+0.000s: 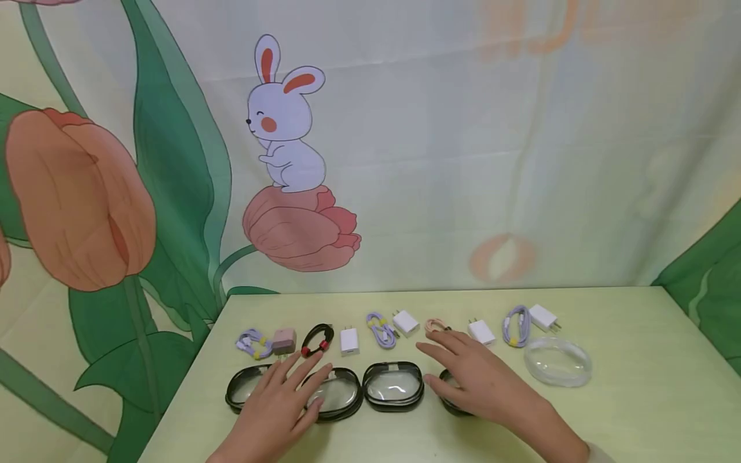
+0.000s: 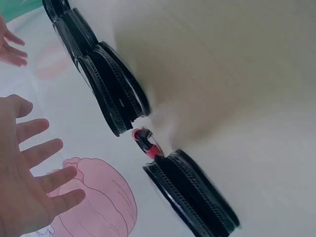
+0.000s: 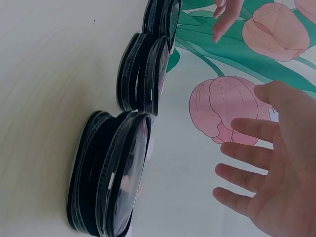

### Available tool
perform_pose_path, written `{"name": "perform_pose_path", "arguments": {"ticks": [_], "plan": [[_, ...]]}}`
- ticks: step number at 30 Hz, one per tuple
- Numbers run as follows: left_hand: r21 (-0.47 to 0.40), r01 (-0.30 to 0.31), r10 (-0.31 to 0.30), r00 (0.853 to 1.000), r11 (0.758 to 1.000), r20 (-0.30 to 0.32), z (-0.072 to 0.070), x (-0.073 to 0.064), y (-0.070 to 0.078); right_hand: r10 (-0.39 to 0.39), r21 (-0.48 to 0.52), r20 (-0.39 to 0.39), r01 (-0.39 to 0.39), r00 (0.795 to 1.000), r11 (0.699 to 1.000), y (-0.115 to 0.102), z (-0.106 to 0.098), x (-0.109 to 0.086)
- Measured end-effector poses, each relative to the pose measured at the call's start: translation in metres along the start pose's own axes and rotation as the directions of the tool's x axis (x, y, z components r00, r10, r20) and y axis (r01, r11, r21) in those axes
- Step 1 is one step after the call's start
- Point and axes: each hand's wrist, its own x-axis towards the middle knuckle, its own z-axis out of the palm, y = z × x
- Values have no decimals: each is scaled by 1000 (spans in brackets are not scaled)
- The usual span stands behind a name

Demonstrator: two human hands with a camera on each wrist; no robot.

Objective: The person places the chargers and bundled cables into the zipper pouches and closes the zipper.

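Several oval clear pouches with black zip edges stand in a row across the table's front. Above the leftmost pouch and the second pouch, my left hand is spread with nothing in it. The third pouch sits between the hands. My right hand, also spread and holding nothing, covers most of the fourth pouch. Both wrist views show straight, separated fingers, with the left hand and the right hand apart from the pouches.
Behind the pouches lies a line of coiled cables, such as a black cable and a purple cable, alternating with a pink charger plug and white charger plugs. A clear oval case lies at right. A printed curtain hangs behind.
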Motion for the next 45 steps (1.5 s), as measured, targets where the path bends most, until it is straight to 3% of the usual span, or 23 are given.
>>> {"name": "perform_pose_path", "arguments": {"ticks": [8, 13, 19, 25, 30, 40, 45], "plan": [[9, 74, -74, 997, 997, 36, 2, -7, -4, -5, 7, 1, 5, 1000, 1000, -6, 10, 11], [31, 118, -119, 991, 993, 55, 7, -15, -16, -23, 5, -7, 23, 1000, 1000, -12, 15, 18], [28, 166, -167, 986, 986, 31, 14, -22, -34, -16, 22, 2, 16, 1000, 1000, -19, 19, 25], [-16, 193, -193, 981, 981, 1, 16, -27, -43, -45, 67, -7, 45, 999, 997, -20, 25, 32], [-1, 207, -207, 978, 978, 1, 18, -34, -51, -45, 125, 19, 43, 999, 991, -27, 30, 41], [5, 253, -252, 962, 968, 108, 23, -37, -57, -92, 179, 48, 82, 995, 980, -44, 37, 64], [8, 256, -255, 961, 967, 106, 25, -38, -62, -132, 169, 32, 125, 991, 978, -50, 41, 75]]}}
